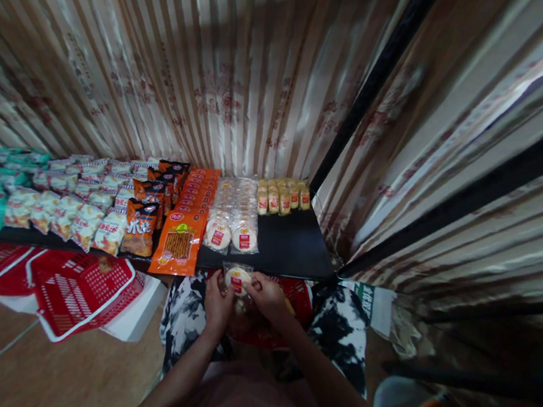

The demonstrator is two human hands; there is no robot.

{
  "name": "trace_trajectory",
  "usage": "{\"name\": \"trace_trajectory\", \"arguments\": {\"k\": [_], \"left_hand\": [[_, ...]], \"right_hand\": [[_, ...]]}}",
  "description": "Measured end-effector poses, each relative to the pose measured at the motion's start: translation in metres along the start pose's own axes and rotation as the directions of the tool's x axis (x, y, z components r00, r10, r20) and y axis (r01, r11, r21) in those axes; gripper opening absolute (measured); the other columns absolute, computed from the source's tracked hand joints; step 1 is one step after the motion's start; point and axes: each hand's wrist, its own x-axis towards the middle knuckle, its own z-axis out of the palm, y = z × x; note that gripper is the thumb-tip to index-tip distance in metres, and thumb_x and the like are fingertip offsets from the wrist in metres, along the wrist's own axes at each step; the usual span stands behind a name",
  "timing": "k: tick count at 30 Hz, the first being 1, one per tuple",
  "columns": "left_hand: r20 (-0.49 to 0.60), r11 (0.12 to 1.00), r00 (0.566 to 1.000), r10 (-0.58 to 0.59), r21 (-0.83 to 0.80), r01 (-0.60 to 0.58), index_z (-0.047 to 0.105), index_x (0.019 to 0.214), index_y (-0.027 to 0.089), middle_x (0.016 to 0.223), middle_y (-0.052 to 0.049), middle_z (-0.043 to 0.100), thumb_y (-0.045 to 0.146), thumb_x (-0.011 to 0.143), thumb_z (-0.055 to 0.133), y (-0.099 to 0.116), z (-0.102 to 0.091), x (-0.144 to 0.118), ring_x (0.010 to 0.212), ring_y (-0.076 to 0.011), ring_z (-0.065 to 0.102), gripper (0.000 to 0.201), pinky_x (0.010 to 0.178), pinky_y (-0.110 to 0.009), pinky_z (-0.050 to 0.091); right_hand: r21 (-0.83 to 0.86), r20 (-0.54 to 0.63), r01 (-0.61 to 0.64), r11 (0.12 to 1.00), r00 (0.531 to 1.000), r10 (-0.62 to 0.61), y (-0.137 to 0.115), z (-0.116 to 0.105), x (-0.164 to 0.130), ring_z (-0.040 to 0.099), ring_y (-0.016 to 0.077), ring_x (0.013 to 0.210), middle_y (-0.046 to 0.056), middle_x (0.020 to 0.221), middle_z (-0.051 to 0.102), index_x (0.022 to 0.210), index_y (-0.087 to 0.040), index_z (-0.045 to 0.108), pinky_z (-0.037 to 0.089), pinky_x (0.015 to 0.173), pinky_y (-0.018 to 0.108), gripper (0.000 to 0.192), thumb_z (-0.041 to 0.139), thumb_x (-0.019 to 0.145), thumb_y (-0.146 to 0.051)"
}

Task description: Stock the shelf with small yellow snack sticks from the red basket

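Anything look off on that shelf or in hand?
One thing: the front orange stick packet juts past the front edge of the black shelf, while the round cracker packs beside it sit back. No spill visible; the held cracker pack shows no obvious damage.

From my remote seat I see a plain dusky-pink cloth top [249, 402] around six o'clock, black-and-white blotched fabric trousers [342, 328] at five and eight, bare fingers [262, 288].
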Motion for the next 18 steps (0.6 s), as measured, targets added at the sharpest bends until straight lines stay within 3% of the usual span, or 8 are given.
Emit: {"name": "trace_trajectory", "arguments": {"k": [4,7,12,18], "left_hand": [[-0.11,0.973,0.971,0.211,0.123,-0.197,0.042,0.125,0.014,0.127,-0.015,0.043,0.024,0.077,0.052,0.01,-0.004,-0.004,0.122,-0.0258,0.04,0.05,0.102,-0.044,0.034],[-0.074,0.935,0.947,0.313,0.201,-0.293,0.038,0.129,0.016,0.138,-0.015,0.03,0.021,0.079,0.05,0.015,-0.006,-0.002,0.129,-0.0272,0.029,0.052,0.105,-0.046,0.028],[-0.041,0.902,0.924,0.381,0.235,-0.361,0.036,0.132,0.018,0.14,-0.014,0.025,0.021,0.081,0.048,0.013,-0.007,0.009,0.131,-0.0275,0.025,0.052,0.105,-0.048,0.027],[-0.062,0.899,0.922,0.383,0.255,-0.357,0.042,0.126,0.014,0.14,-0.015,0.026,0.02,0.082,0.046,0.011,-0.007,0.029,0.131,-0.027,0.025,0.045,0.106,-0.047,0.026]], "right_hand": [[0.098,-0.018,0.047,0.994,0.999,-0.046,-0.014,0.003,0.017,0.057,0.0108,0.058,0.003,0.078,0.064,0.09,-0.017,0.063,0.043,0.057,0.02,0.026,0.051,0.079,-0.036],[0.13,-0.019,0.071,0.989,0.997,-0.069,-0.031,0.004,0.032,0.057,0.0106,0.059,0.002,0.077,0.064,0.091,-0.018,0.063,0.044,0.058,0.02,0.023,0.05,0.08,-0.034],[0.023,-0.03,0.079,0.997,0.996,-0.078,-0.054,0.007,0.054,0.057,0.0103,0.06,0.001,0.075,0.066,0.087,-0.019,0.064,0.042,0.058,0.019,0.018,0.053,0.08,-0.032],[-0.071,-0.018,0.091,0.993,0.996,-0.092,-0.061,0.012,0.07,0.058,0.0124,0.063,0.003,0.074,0.065,0.083,-0.017,0.063,0.041,0.058,0.021,0.016,0.051,0.081,-0.028]]}}
